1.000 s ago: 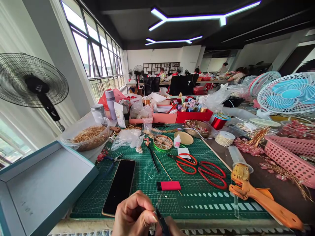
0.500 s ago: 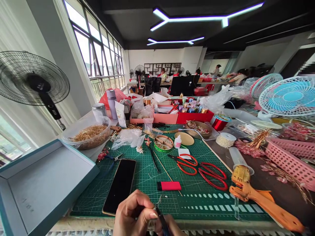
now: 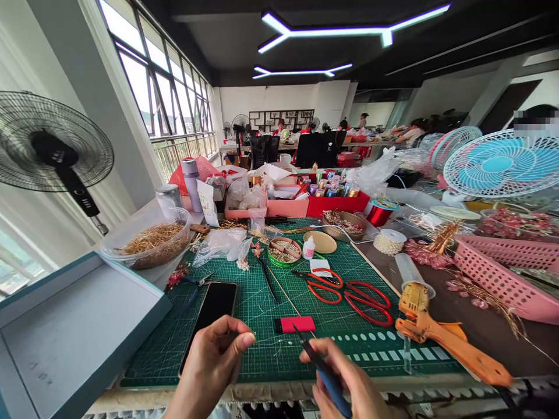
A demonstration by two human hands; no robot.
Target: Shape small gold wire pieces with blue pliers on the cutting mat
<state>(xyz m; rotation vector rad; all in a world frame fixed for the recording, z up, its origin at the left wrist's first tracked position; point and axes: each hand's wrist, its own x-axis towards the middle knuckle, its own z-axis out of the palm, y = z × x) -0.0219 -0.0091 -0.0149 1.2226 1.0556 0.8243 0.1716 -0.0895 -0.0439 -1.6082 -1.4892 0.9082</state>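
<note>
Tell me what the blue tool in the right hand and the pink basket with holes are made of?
The blue tool: probably metal at its thin, dark tip; its smooth blue handle looks plastic or rubber.
The pink basket: most likely plastic, fairly matt, with evenly coloured walls and neat, regular holes.

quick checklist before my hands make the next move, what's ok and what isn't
1. Pliers held in right hand: ok.
2. Pliers' tip apart from left hand: ok, a gap shows.
3. Left hand's thumb and forefinger together: ok; exactly what they pinch is too small to tell.
4. Phone fully visible: not ok, left hand covers part.
5. Pliers' tip off the lighter: cannot tell, they overlap in view.
6. Small bottle upright: ok.
</note>
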